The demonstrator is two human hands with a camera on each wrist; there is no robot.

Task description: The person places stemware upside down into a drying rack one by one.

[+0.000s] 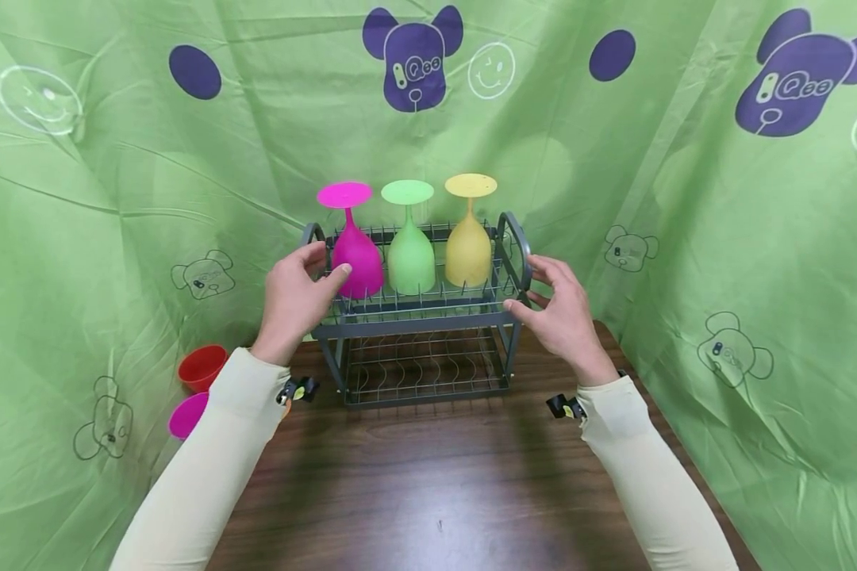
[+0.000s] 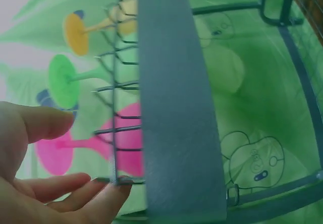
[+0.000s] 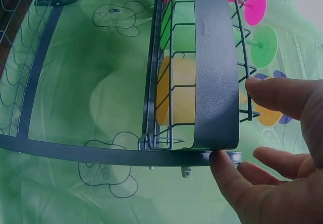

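Observation:
A dark grey two-tier dish rack [image 1: 414, 323] stands on the wooden table. Three stemmed goblets sit upside down in its upper basket: pink [image 1: 358, 262], green [image 1: 411, 258] and yellow [image 1: 468, 250], left to right. My left hand [image 1: 296, 297] is at the rack's left end, fingers at the basket's end wires and thumb lifted apart from them near the pink goblet. At the right end, my right hand [image 1: 560, 313] touches the side frame with a fingertip, its thumb extended beside the basket's front wires [image 3: 243, 47]. Both hands have their fingers spread and loosely bent.
The rack's lower tier [image 1: 428, 369] has wavy wires and holds nothing. On the left, a red cup [image 1: 202, 367] and a pink cup [image 1: 188, 415] are near my left forearm, which partly hides them. Green printed cloth [image 1: 271, 143] hangs behind and on both sides of the table [image 1: 421, 484].

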